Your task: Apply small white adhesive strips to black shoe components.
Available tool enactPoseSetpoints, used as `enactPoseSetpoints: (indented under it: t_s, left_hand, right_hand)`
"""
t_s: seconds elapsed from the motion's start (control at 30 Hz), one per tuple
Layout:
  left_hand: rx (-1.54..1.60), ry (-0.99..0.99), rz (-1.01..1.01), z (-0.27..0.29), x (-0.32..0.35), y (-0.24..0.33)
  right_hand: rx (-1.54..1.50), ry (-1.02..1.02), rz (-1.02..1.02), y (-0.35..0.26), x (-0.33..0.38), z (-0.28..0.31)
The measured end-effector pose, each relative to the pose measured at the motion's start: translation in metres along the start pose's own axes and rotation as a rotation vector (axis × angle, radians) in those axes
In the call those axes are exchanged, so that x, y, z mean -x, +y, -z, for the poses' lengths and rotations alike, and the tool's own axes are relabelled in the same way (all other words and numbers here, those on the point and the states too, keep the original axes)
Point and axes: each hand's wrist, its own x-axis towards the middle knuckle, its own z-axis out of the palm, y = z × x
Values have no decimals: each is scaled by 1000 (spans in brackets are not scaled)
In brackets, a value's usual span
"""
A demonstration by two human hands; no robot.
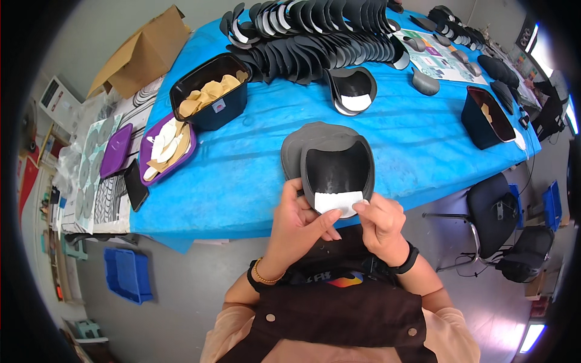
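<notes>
Close in front of me, at the near table edge, is a black cup-shaped moulded piece (338,168) with a grey rim. A white ribbed strip (333,202) lies across its near end. My left hand (289,225) is closed on the piece's left side, thumb on top near the strip and fingers underneath. With thumb and forefinger together, my right hand (385,226) pinches the strip's right end at the rim. Another dark grey curved piece (293,149) lies behind, partly covered by the held one.
Farther back stand long rows of black curved pieces (302,57) and a small stack with a white strip (353,91). At left are a black bin (216,118) of tan pieces, a purple tray (145,145) and a cardboard box (145,51). Another bin (481,133) stands right.
</notes>
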Motion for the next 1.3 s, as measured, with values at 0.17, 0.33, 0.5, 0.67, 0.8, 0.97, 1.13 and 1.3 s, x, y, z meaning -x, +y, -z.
enactPoseSetpoints:
  t_s: [0.17, 0.33, 0.5, 0.67, 0.8, 0.97, 1.13, 1.3]
  left_hand:
    - [145, -46, 16, -1, 0, -12]
    - [-175, 102, -90, 1, 4, -18]
    - [-302, 130, -108, 5, 5, -17]
    - [-272, 124, -61, 2, 5, -14]
    - [-179, 106, 0, 0, 7, -13]
    - [-133, 82, 15, 4, 9, -15]
    - [-9, 104, 72, 4, 11, -18]
    - [-19, 133, 56, 5, 11, -19]
  right_hand:
    - [-135, 69, 1, -4, 8, -11]
    - [-74, -22, -316, -16, 13, 0]
    - [53, -84, -402, -15, 0, 14]
    - [-330, -174, -757, -22, -7, 13]
    - [-410, -245, -802, -26, -6, 9]
    - [-431, -236, -761, -30, -3, 2]
    - [-358, -301, -634, -31, -4, 0]
    - [-343, -323, -606, -30, -2, -3]
